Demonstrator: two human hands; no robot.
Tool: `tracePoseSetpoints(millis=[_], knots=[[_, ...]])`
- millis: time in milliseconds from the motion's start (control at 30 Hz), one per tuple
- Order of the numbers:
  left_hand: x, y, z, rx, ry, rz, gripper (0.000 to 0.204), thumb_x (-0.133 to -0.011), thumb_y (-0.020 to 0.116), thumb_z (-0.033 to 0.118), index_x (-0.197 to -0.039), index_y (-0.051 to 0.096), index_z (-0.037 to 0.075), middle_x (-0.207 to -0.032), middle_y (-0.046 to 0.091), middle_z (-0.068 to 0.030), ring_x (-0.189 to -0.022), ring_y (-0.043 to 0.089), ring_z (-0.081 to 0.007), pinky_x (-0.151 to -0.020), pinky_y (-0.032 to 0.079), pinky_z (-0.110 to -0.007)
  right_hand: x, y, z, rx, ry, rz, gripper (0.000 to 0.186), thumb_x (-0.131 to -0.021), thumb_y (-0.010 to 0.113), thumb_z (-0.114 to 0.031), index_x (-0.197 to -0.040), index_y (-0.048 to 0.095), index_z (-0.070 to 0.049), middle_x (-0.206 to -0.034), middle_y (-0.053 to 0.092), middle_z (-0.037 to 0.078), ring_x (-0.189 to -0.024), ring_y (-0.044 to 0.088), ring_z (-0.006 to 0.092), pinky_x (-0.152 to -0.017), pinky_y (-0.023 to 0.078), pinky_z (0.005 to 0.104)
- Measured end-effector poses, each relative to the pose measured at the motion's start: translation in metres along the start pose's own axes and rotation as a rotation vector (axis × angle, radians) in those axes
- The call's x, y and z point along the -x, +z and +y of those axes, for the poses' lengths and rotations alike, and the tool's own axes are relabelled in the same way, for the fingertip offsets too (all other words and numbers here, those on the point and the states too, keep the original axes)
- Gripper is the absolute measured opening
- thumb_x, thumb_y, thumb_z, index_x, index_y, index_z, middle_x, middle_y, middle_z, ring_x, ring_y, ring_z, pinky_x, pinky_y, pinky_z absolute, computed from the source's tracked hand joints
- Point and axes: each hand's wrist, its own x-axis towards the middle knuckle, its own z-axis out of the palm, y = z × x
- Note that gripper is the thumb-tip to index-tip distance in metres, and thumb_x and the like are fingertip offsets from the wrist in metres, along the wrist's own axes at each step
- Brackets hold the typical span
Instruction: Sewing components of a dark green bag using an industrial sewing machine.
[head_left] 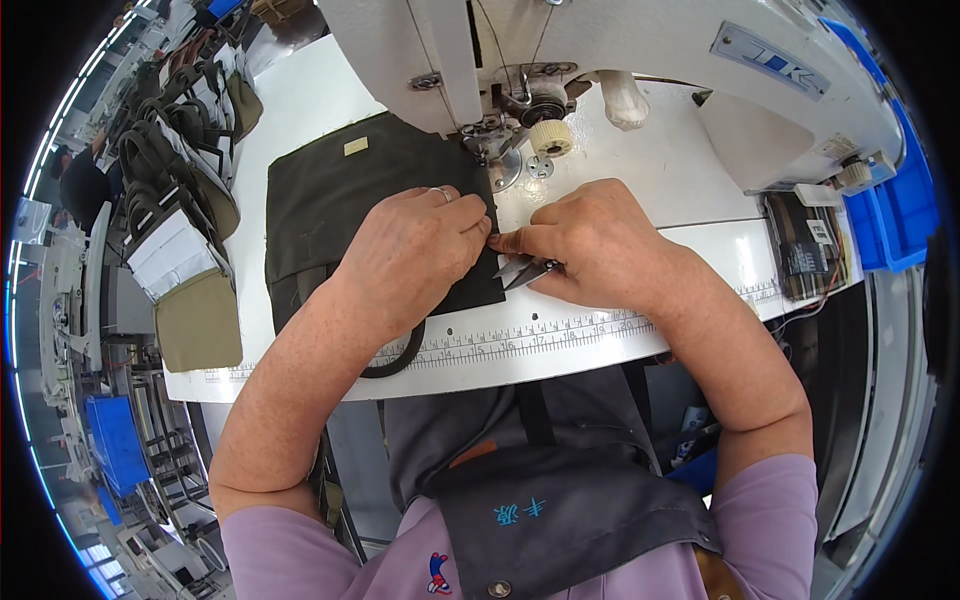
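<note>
A dark olive fabric piece (325, 200) lies on the white sewing table, partly under the sewing machine's head. It has a small yellow label (356, 147) and a dark strap (400, 358) curving out by the table's front edge. My left hand (415, 250), with a ring on one finger, is closed on the fabric near its right edge. My right hand (590, 245) holds a pair of small metal thread snips (527, 271), blades pointing left over the fabric edge. Its fingertips meet my left fingers at that edge, just in front of the presser foot (487, 150).
The white sewing machine (650, 35) arches over the table's back. A printed ruler (500, 342) runs along the front edge. Stacked fabric pieces with straps (195, 310) stand at the left. Dark woven labels (800, 245) lie at the right, near a blue bin (895, 225).
</note>
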Motion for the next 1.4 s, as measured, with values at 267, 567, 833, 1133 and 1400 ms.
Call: tracePoseSetpoints(millis=[267,567,833,1133,1400], knots=[[0.011,-0.012,0.017,0.137,-0.134,-0.008,0.043,-0.078,0.070,0.010,-0.119,0.070,-0.001,-0.123,0.067,-0.0125,-0.121,0.063,-0.0318,-0.108,0.048,-0.051,0.003,-0.006,-0.003,0.018,-0.012,0.010,0.031,-0.071,0.081,-0.019,-0.101,0.079,-0.011,-0.102,0.070,0.005,-0.076,0.071,0.0243,-0.062,0.054,0.0398],[0.026,0.007,0.014,0.283,-0.263,0.027,0.048,-0.081,0.072,0.014,-0.128,0.067,0.002,-0.142,0.062,-0.0118,-0.137,0.055,-0.0315,-0.118,0.037,-0.056,0.002,0.001,-0.008,0.017,-0.052,0.091,0.036,-0.070,0.079,-0.015,-0.105,0.076,-0.005,-0.113,0.069,0.004,-0.083,0.072,0.0236,-0.064,0.057,0.0387],[0.014,0.019,-0.011,0.291,-0.267,0.098,0.042,-0.083,0.072,0.015,-0.122,0.071,0.001,-0.136,0.066,-0.0135,-0.135,0.057,-0.0299,-0.117,0.039,-0.055,-0.007,0.003,-0.005,0.060,0.017,0.091,0.043,-0.076,0.076,-0.020,-0.116,0.072,-0.003,-0.123,0.068,0.006,-0.084,0.072,0.0264,-0.068,0.057,0.0397],[-0.008,0.024,-0.045,0.277,-0.312,0.078,0.037,-0.088,0.066,0.022,-0.116,0.074,0.000,-0.127,0.070,-0.0155,-0.130,0.060,-0.0283,-0.117,0.040,-0.051,-0.005,0.005,0.006,0.109,0.132,0.099,0.044,-0.080,0.076,-0.019,-0.122,0.069,-0.008,-0.126,0.067,0.006,-0.090,0.071,0.0281,-0.074,0.057,0.0402],[-0.010,0.024,-0.049,0.301,-0.335,0.054,0.035,-0.089,0.066,0.023,-0.114,0.075,0.001,-0.125,0.071,-0.0129,-0.127,0.062,-0.0274,-0.119,0.038,-0.052,-0.004,0.005,0.018,0.122,0.157,0.233,0.029,-0.081,0.074,-0.012,-0.110,0.070,-0.009,-0.099,0.064,0.008,-0.080,0.069,0.0303,-0.068,0.055,0.0424]])
